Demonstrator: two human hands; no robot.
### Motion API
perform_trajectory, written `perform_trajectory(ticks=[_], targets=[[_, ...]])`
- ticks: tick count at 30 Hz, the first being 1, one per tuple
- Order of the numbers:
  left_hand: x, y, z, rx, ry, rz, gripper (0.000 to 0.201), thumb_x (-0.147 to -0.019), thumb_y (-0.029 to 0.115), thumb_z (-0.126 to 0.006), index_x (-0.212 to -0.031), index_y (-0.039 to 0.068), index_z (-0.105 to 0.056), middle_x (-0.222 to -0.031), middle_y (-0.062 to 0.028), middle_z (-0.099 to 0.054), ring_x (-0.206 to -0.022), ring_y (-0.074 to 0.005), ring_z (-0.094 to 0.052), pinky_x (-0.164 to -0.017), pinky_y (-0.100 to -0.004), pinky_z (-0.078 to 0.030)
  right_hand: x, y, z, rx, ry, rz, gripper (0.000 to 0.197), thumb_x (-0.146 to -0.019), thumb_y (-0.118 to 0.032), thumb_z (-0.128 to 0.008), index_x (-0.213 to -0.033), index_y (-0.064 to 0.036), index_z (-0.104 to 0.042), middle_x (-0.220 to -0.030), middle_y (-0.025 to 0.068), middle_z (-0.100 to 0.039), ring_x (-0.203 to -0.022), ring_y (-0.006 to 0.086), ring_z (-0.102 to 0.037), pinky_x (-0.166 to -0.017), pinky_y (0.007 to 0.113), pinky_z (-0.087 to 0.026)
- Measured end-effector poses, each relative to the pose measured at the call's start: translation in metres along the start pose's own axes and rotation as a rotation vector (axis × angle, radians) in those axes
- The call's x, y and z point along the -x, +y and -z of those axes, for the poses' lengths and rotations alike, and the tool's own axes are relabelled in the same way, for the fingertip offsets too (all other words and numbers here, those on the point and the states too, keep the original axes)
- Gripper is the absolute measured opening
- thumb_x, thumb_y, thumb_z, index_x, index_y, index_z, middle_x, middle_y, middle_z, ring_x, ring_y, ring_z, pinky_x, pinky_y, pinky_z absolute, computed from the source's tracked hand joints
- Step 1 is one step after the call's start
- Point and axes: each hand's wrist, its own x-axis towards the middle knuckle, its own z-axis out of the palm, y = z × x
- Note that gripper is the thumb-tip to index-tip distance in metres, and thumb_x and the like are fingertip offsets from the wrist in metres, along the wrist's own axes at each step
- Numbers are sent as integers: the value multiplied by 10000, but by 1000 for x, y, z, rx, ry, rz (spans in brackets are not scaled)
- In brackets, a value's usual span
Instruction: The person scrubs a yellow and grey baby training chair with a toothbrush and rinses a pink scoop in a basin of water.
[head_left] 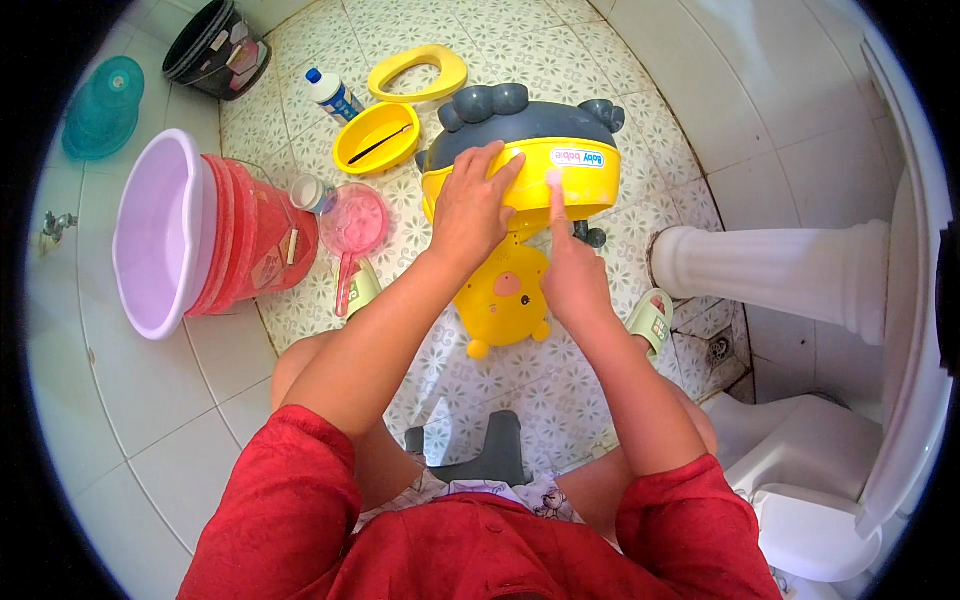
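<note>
A yellow child's potty (pixel 590 185) with dark grey rounded parts stands tipped on the tiled floor in front of me. My left hand (pixel 470 205) grips its near yellow wall, thumb apart from the fingers. With its index finger stretched out, my right hand (pixel 578 270) touches a small whitish patch on that same wall, beside a printed label. The other right fingers are curled, and nothing shows in them. Below the potty hangs a yellow animal-face panel (pixel 495 300), partly behind my hands.
Beyond lie a yellow ring seat (pixel 455 75), a yellow bowl (pixel 402 155) with a dark-handled brush (pixel 378 148) and a white bottle (pixel 325 88). Left are a pink dipper (pixel 355 220), red bucket (pixel 265 230) and lilac basin (pixel 135 235). A white pedestal (pixel 770 270) stands right.
</note>
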Motion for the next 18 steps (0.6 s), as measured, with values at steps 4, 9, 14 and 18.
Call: perform_trajectory(ticks=[4,9,14,18], targets=[[-1,1,-1,13,4,-2,669,-635,26,-767,-1269,125,-577,-1337,-117,-495,-1218,-325,-451,-1035,-396,-399,-1,-6,-5,69,-147,74,1212,-645,-122,-783,-1517,-252,49,-867,206,-651,-784,364,-666,-703,438,-535],[0,0,1,-1,3,-2,663,-640,26,-763,-1268,126,-577,-1336,-118,-494,-1217,-327,-453,-1034,-395,-401,0,-8,7,64,-90,18,1209,-650,-131,-785,-1516,-206,55,-853,216,-651,-786,369,-665,-709,445,-531],[0,0,1,11,1,5,654,-644,24,-759,-1264,123,-578,-1340,-119,-490,-1220,-328,-451,-1035,-396,-400,-5,0,12,24,-62,-79,1227,-645,-136,-796,-1515,-191,67,-885,226,-649,-814,383,-657,-749,445,-520],[0,1,2,10,-2,8,653,-644,27,-761,-1264,122,-578,-1338,-122,-490,-1223,-327,-449,-1038,-398,-396,-1,-2,9,25,-82,38,1241,-638,-135,-801,-1513,-175,78,-900,232,-647,-808,376,-656,-737,442,-520]])
